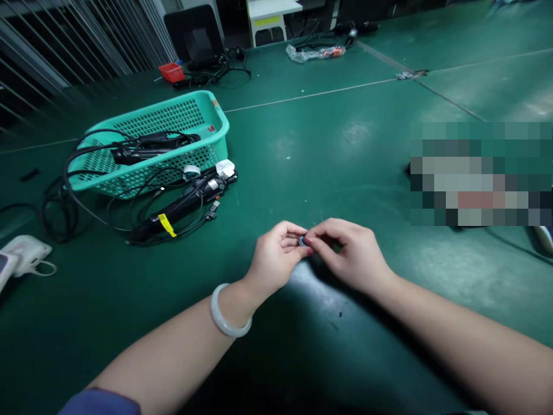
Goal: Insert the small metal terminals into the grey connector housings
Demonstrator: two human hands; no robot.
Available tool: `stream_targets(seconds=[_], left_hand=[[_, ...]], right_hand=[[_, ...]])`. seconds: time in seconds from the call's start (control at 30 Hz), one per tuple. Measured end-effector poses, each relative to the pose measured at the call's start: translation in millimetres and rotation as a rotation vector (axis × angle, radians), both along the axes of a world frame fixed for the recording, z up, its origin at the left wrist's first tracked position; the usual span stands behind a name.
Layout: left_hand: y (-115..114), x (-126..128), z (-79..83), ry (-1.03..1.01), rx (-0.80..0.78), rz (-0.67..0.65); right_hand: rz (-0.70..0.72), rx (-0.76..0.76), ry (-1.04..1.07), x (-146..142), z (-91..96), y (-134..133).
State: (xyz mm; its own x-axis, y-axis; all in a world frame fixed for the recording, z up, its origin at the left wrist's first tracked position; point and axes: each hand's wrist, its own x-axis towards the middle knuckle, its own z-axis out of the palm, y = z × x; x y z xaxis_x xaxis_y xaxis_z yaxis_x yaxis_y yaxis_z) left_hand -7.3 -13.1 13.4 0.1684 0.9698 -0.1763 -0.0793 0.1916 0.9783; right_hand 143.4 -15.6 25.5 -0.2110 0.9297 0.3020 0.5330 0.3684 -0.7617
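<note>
My left hand (276, 256) and my right hand (352, 251) meet above the green table, fingertips nearly touching. Between them is a small dark round part with a bluish-grey, shiny surface (302, 241); the fingers cover most of it, and its kind is not clear. The left thumb and fingers pinch it from the left. From the right, my right thumb and forefinger close on the same part. A pale bangle (228, 320) circles my left wrist.
Left of my hands stands a green basket (216, 147) with black corded tools inside. A black corded tool (181, 207) with a yellow tag lies before it. A white device (28, 253) sits at far left. Clear plastic wrap (306, 55) lies far back; the right side is blurred out.
</note>
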Motion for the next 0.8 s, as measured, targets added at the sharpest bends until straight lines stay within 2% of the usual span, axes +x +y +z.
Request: stream_targets(seconds=[0.1,0.2,0.33,0.4,0.5,0.7,0.8], left_hand=[[1,-1,-0.6,-0.037,-0.032,0.018],[3,-1,-1.4,-0.102,-0.082,0.022],[8,-4,-0.2,-0.342,-0.180,0.086],[11,-6,1.2,-0.436,-0.222,0.160],[13,-8,1.7,-0.453,-0.221,0.218],[11,-4,-5.1,-0.346,-0.109,0.192],[9,-4,-7.8,-0.284,-0.067,0.159]], right_hand=[[0.026,0.110,-0.006,-1,-0.6,-1],[-0.014,0.048,0.067,3,-0.7,2],[-0.144,-0.049,0.090,14,-5.4,11],[-0.098,-0.044,-0.016,18,-10.2,16],[0.013,0.004,-0.230,17,-16.7,20],[0.115,0.103,-0.536,9,-19.0,28],[0.149,0.110,-0.576,10,-19.2,31]])
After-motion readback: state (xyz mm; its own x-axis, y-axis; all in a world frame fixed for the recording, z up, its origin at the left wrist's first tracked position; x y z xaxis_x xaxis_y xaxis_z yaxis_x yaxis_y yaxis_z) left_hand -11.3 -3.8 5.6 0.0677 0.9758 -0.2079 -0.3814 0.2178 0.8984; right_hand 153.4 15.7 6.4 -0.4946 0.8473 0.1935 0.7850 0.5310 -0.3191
